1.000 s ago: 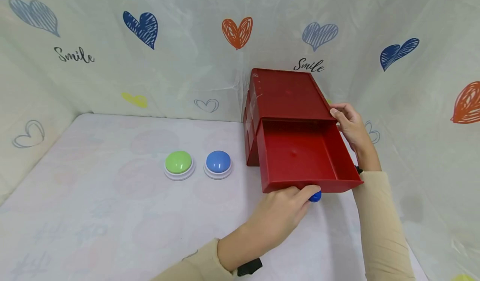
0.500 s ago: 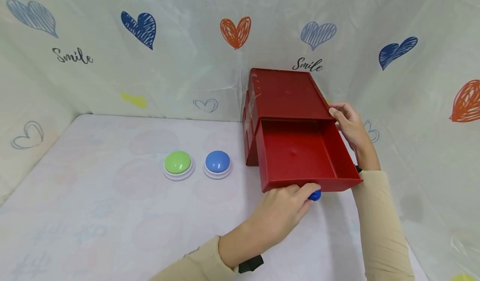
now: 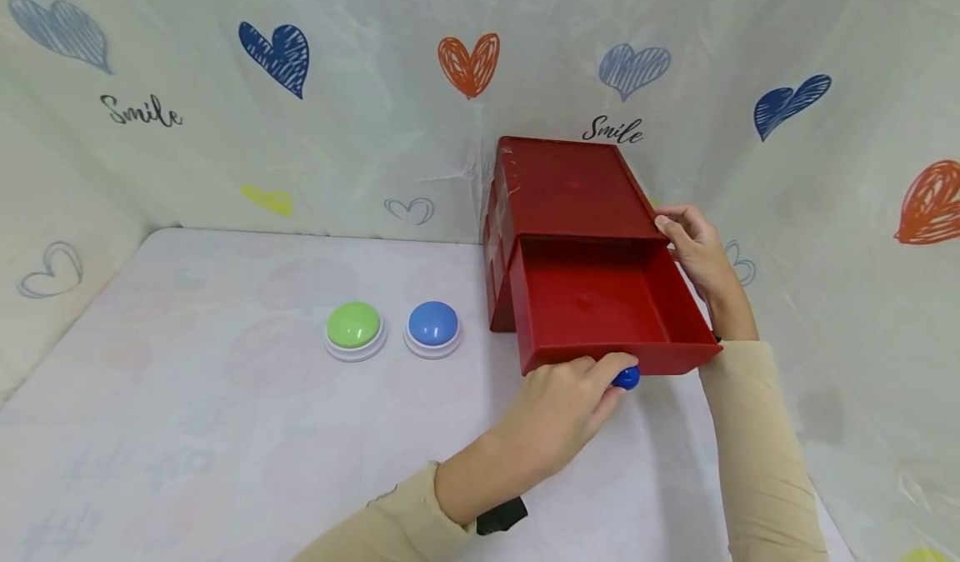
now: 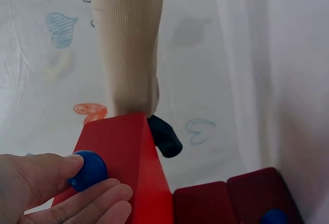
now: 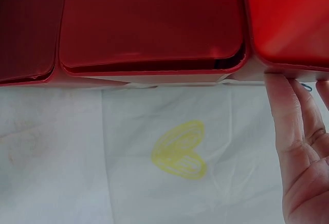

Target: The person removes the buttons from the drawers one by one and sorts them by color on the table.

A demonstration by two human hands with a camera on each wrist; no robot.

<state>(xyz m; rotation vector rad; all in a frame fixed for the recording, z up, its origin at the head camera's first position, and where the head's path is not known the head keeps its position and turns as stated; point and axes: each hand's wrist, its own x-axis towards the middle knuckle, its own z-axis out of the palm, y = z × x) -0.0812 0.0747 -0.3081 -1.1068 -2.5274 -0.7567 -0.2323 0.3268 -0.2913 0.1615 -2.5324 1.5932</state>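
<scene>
In the head view a red drawer cabinet (image 3: 573,187) stands at the back right, its top drawer (image 3: 585,303) pulled far out with a bare red interior. My left hand (image 3: 555,416) is at the drawer's front and pinches its round blue knob (image 4: 90,171) between thumb and fingers. My right hand (image 3: 701,253) is at the cabinet's front right corner, thumb by the top edge. The right wrist view shows the fingers (image 5: 285,108) of that hand fairly straight, tips against the cabinet's side.
Left of the cabinet, a green push button (image 3: 353,326) and a blue push button (image 3: 432,324) sit on the white-covered table (image 3: 225,429). A white curtain (image 3: 375,112) printed with hearts hangs behind. Lower drawers (image 5: 154,23) of the cabinet look closed.
The drawer's front and my left hand on its knob have moved slightly toward the cabinet. My right hand keeps its place at the corner. The whole head view has shifted a little.
</scene>
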